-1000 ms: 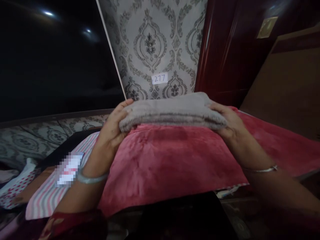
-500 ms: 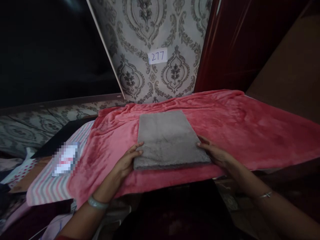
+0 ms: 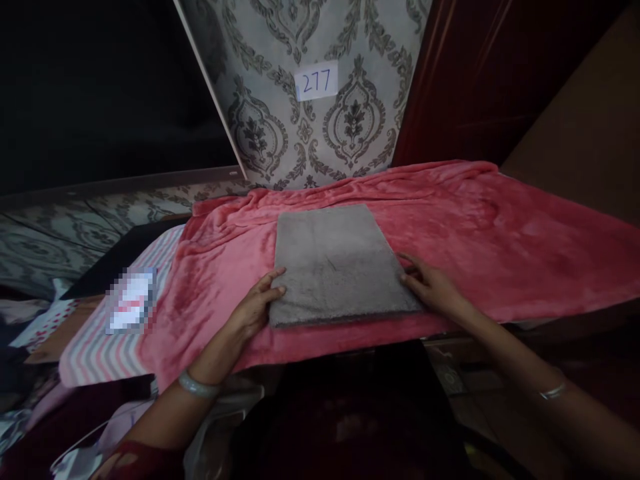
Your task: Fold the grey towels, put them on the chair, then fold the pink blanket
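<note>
A folded grey towel [image 3: 335, 260] lies flat on a red plush blanket [image 3: 500, 233] that covers the table. My left hand [image 3: 257, 307] rests at the towel's near left edge, thumb on top of the fabric. At the near right edge, my right hand [image 3: 430, 287] touches the towel's side with fingers spread. Neither hand lifts the towel; both lie against it.
A pink-and-white striped cloth [image 3: 95, 347] with a blurred label [image 3: 131, 300] lies to the left. Patterned wallpaper with a "277" tag [image 3: 316, 81] stands behind. A dark red door [image 3: 460, 73] is at the back right. Loose clothes [image 3: 30, 320] lie at the far left.
A second ago both hands held the folded grey towel up in the air. It now lies flat on the red blanket, with the hands at its near edges.
</note>
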Demonstrator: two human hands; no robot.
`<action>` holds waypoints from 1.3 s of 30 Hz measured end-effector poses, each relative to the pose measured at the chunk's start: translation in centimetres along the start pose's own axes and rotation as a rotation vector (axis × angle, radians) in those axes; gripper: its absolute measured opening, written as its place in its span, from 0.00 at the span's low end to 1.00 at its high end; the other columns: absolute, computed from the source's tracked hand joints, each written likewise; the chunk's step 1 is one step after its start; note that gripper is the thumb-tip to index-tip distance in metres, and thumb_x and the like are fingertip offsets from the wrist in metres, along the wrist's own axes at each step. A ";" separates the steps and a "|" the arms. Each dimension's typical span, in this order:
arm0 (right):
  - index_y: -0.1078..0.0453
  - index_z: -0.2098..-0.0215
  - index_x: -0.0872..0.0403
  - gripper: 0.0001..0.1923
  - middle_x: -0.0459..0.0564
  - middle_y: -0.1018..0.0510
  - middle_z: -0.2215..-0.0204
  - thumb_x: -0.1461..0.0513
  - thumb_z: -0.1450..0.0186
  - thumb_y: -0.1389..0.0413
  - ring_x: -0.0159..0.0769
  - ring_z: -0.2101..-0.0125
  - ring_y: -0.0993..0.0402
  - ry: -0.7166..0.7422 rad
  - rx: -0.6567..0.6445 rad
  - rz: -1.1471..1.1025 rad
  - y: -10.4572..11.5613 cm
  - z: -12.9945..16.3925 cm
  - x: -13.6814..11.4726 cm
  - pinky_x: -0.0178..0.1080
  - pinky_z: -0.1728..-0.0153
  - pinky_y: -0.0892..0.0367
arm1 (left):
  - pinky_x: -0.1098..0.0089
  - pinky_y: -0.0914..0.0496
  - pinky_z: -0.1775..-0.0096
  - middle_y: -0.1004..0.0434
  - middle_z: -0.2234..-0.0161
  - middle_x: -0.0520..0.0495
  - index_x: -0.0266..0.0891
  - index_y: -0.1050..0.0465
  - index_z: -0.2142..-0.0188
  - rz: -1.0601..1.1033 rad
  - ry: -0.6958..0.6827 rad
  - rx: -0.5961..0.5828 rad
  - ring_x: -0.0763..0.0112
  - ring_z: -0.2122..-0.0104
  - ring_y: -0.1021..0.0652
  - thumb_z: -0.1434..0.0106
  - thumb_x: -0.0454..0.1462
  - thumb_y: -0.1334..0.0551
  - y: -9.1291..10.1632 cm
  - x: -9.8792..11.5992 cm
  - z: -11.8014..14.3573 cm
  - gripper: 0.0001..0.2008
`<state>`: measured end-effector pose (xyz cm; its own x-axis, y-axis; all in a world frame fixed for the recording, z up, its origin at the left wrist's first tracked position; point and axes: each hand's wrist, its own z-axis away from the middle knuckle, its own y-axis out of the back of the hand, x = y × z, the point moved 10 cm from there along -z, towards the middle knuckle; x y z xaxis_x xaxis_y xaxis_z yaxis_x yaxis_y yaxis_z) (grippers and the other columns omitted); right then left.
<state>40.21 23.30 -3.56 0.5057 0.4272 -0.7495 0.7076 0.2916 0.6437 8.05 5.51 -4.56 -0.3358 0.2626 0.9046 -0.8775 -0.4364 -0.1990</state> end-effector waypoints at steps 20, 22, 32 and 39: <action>0.41 0.29 0.48 0.28 0.54 0.39 0.31 0.50 0.24 0.59 0.49 0.30 0.49 0.625 -0.394 0.325 -9.0 -0.6 -13.9 0.60 0.32 0.53 | 0.50 0.47 0.31 0.44 0.29 0.41 0.42 0.40 0.32 -0.932 -0.746 -0.063 0.55 0.30 0.43 0.31 0.55 0.48 -4.9 8.3 0.2 0.33; 0.44 0.28 0.49 0.29 0.54 0.43 0.29 0.50 0.24 0.55 0.50 0.29 0.54 0.714 -0.507 0.328 -11.6 -0.1 -14.9 0.60 0.31 0.57 | 0.54 0.50 0.30 0.44 0.29 0.43 0.42 0.43 0.30 -0.980 -0.742 -0.345 0.60 0.30 0.43 0.28 0.55 0.56 -9.2 7.5 -0.4 0.34; 0.47 0.27 0.47 0.31 0.52 0.47 0.28 0.53 0.26 0.50 0.45 0.28 0.59 0.706 -0.585 0.293 -13.8 1.2 -14.6 0.58 0.30 0.65 | 0.46 0.64 0.31 0.47 0.28 0.49 0.54 0.39 0.32 -1.408 -0.838 -0.606 0.57 0.28 0.50 0.30 0.51 0.46 -14.4 4.8 -9.6 0.28; 0.48 0.27 0.45 0.30 0.51 0.52 0.27 0.51 0.25 0.52 0.45 0.27 0.62 0.679 -0.619 0.244 -13.7 0.9 -14.7 0.58 0.30 0.64 | 0.40 0.62 0.33 0.50 0.28 0.39 0.46 0.41 0.31 -1.492 -0.709 -0.293 0.45 0.28 0.51 0.32 0.51 0.43 -11.8 8.5 -16.9 0.32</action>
<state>23.57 12.25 -1.48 0.0719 0.8855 -0.4590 0.1344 0.4474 0.8842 9.80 27.45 -0.85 0.9316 -0.1786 0.3165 -0.3208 0.0054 0.9471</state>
